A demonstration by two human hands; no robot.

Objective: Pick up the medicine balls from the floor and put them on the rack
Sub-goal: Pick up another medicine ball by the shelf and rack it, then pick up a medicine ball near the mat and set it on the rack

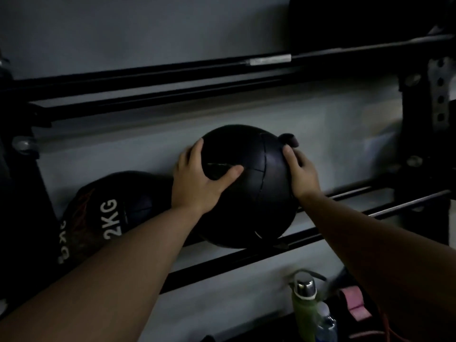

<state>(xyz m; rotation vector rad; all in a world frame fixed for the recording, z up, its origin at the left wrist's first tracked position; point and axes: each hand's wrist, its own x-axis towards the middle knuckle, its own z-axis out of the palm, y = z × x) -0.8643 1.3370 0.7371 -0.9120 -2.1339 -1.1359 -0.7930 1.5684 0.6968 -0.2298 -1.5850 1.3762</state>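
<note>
i hold the smooth black panelled medicine ball point(249, 186) on the rack point(222, 262) rails; left hand point(197, 178) and right hand point(301, 171) grasping its sides. stitched 2kg ball point(103, 213) beside it, left.

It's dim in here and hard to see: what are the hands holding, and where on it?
Both hands hold a round black medicine ball at the rack rail: left hand on its left side, right hand on its upper right.
</note>
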